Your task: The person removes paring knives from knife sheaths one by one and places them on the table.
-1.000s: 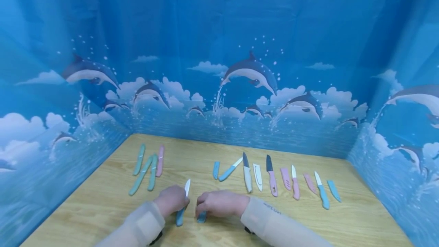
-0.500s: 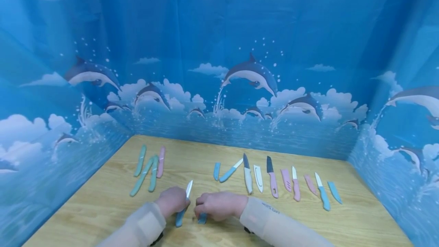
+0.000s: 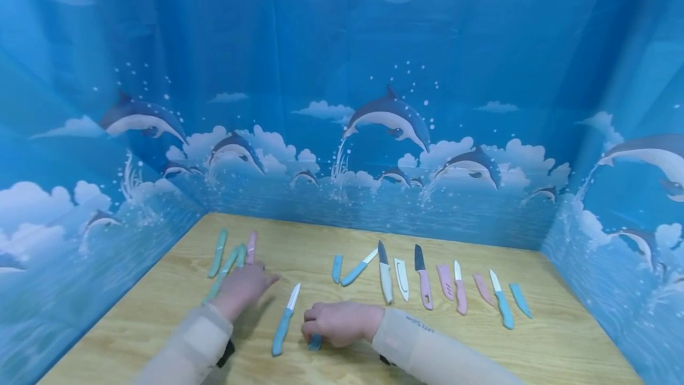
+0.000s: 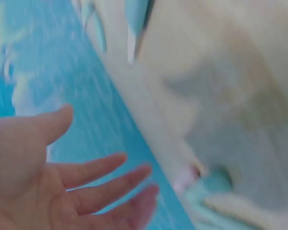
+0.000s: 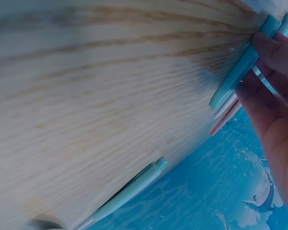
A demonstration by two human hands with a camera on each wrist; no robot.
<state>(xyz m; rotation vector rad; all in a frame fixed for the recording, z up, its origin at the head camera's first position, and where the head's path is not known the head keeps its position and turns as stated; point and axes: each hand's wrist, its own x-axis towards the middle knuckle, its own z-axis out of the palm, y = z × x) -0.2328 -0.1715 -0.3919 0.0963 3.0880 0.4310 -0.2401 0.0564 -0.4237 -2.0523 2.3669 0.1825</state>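
Note:
A blue-handled knife (image 3: pixel 283 319) with a white blade lies free on the wooden table (image 3: pixel 534 349), its tip pointing away from me. My left hand (image 3: pixel 243 287) hovers to its left with fingers straight, above the near ends of the green sheathed knives (image 3: pixel 221 266). The left wrist view is blurred and shows that hand (image 4: pixel 110 165) with its palm spread and nothing in it. My right hand (image 3: pixel 336 322) rests curled on the table, gripping a short blue sheath (image 3: pixel 315 342). In the right wrist view its fingertips (image 5: pixel 273 52) pinch the sheath (image 5: pixel 240 72) against the wood.
A pink sheathed knife (image 3: pixel 250 243) lies beside the green ones. Farther right is a row of several knives and loose sheaths, from a blue sheath (image 3: pixel 336 268) to another blue sheath (image 3: pixel 520 299). Dolphin-print blue walls (image 3: pixel 374 135) close three sides.
My left hand has let go of the blue knife and moved left and away, opening over the green knives. The knife now lies alone. The right hand has stayed put.

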